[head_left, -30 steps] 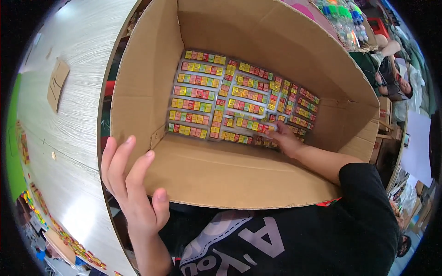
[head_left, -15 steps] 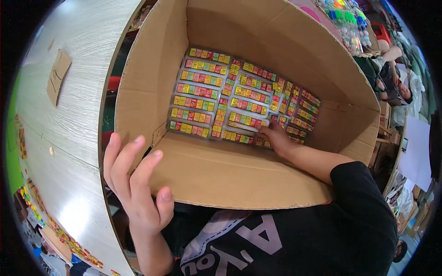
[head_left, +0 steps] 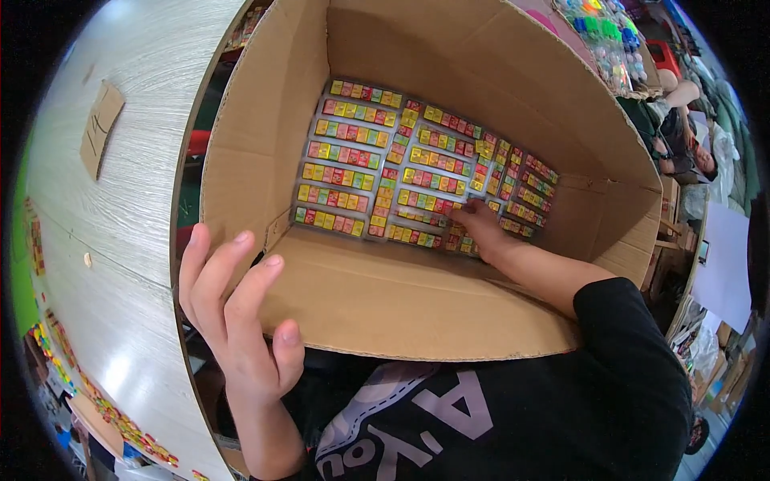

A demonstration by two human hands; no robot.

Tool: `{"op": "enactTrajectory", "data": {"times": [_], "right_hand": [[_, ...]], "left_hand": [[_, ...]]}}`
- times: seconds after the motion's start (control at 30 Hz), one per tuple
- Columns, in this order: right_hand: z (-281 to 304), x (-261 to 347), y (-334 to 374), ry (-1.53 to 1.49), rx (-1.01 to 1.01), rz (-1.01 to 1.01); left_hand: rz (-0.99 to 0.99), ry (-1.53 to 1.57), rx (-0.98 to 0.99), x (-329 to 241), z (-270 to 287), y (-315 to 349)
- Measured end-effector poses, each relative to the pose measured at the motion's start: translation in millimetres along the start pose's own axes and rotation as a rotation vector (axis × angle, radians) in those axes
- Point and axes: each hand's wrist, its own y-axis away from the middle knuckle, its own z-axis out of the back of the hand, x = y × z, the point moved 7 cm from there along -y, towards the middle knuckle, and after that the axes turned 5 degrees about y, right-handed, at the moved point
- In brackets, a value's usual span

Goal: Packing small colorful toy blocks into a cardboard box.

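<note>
Inside a large open cardboard box [head_left: 417, 309], clear packs of small coloured boxes [head_left: 337, 176] lie in rows over the bottom. The little boxes are red, yellow, green and pink. My right hand [head_left: 485, 232] reaches down into the carton, its fingers closed at the right end of one pack [head_left: 421, 216] in the nearer middle rows. Part of that pack is covered by the hand, and the fingertips are partly hidden. Holding nothing, my left hand [head_left: 241, 321] is raised by the carton's near left corner with its fingers apart.
On the left a pale tabletop [head_left: 136, 240] carries a torn cardboard piece [head_left: 102, 130] with a handwritten mark, and small coloured boxes [head_left: 120, 417] along its far side. Bags of colourful items [head_left: 605, 40] stand at the upper right. Another person [head_left: 686, 136] sits beyond the carton.
The pack under my right hand was tilted with a pale edge showing; now it lies flatter among the rows. My right hand has shifted slightly left. The left hand has hardly moved.
</note>
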Motion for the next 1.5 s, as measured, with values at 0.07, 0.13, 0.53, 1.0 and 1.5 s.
{"op": "enactTrajectory", "data": {"times": [0.07, 0.13, 0.53, 1.0, 1.5], "right_hand": [[-1, 4, 2, -0.004, 0.021, 0.008], [1, 6, 1, 0.145, -0.009, -0.009], [-33, 95, 59, 1.247, -0.039, 1.171], [-78, 103, 28, 1.311, -0.042, 1.413], [-89, 97, 35, 1.390, -0.072, 1.379]], "left_hand": [[-0.005, 0.003, -0.001, 0, 0, 0], [-0.007, 0.004, -0.002, 1, 0, -1], [-0.024, 0.032, -0.026, 1, 1, -1], [-0.021, 0.079, -0.029, 2, 4, -1], [-0.056, 0.235, -0.157, 5, 23, 25]]}}
